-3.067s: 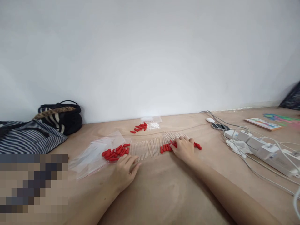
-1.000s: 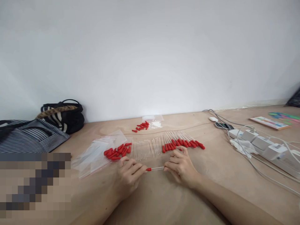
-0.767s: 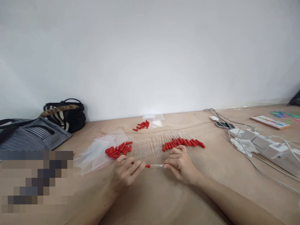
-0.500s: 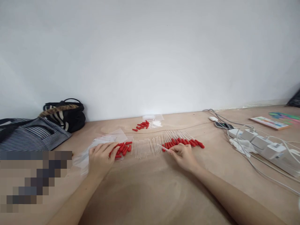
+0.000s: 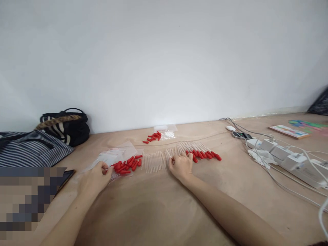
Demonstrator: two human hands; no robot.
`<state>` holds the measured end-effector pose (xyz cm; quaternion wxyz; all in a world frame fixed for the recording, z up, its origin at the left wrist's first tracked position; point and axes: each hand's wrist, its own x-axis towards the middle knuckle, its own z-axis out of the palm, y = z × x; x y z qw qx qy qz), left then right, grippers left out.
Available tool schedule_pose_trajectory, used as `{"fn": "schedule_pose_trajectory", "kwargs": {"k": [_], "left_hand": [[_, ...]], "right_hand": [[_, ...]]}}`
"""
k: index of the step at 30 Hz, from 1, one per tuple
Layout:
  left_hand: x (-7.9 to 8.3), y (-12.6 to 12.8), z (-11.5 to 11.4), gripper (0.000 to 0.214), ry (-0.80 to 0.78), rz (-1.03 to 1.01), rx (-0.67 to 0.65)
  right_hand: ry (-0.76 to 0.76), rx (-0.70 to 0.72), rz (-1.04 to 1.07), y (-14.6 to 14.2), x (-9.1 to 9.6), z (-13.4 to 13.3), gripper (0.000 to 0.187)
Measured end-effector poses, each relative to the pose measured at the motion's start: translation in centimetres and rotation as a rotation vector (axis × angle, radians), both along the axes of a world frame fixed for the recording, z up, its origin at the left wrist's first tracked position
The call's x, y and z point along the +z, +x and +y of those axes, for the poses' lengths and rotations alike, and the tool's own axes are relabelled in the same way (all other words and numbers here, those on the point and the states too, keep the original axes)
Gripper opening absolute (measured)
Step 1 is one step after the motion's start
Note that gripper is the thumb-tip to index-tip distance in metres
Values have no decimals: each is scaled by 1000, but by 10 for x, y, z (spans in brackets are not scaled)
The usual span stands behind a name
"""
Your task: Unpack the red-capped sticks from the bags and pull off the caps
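Note:
My left hand [image 5: 95, 177] has its fingers curled at the left edge of a heap of red rubber dropper bulbs [image 5: 128, 164]. Whether a bulb sits between the fingertips is hidden. My right hand [image 5: 181, 165], fingers bent and closed, rests at the right end of a row of thin clear glass tubes [image 5: 155, 162]. What it pinches is covered by the fingers. Beside and beyond it lie tubes fitted with red bulbs, the finished droppers [image 5: 208, 154], fanned out side by side. Clear plastic bags [image 5: 123, 150] lie under and behind the left heap.
Farther back, more red bulbs [image 5: 153, 137] lie beside a clear bag of tubes [image 5: 167, 134]. A power strip [image 5: 292, 159] with white chargers and loose cables occupies the right. A striped bag [image 5: 38, 147] and a black bag [image 5: 74, 128] stand left. The wall [image 5: 164, 61] closes the back.
My left hand has drawn back left off the bulb heap and curled its fingers. My right hand has moved left onto the tubes; the tube that stuck out of its fingers no longer shows clearly.

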<state>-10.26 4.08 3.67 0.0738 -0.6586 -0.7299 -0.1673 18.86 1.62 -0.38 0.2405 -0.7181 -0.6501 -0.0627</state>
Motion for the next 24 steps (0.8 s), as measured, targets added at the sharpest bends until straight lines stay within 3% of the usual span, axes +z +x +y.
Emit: {"fn": "schedule_pose_trajectory", "kwargs": {"k": [4, 7, 10, 12, 14, 18, 21, 24], "left_hand": [[6, 7, -4, 30, -43, -11, -29], [12, 9, -9, 33, -36, 87, -7], [11, 15, -11, 29, 134, 204, -2], [5, 26, -13, 27, 301, 199, -125], [-4, 43, -18, 25, 421, 136, -340], [-23, 86, -34, 18, 492, 88, -722], [-29, 103, -44, 17, 467, 65, -845], [-29, 103, -46, 17, 476, 40, -863]], "right_hand": [[-48, -28, 9, -5, 3, 3, 31], [-55, -21, 12, -10, 6, 4, 31], [-75, -22, 24, -15, 10, 6, 30], [-96, -28, 24, -18, 12, 7, 28], [-114, -34, 18, -21, 13, 8, 27], [-125, -29, 8, -22, 12, 8, 28], [-90, -22, 18, -15, 12, 5, 31], [-30, -16, 23, 7, 14, 1, 27]]}}
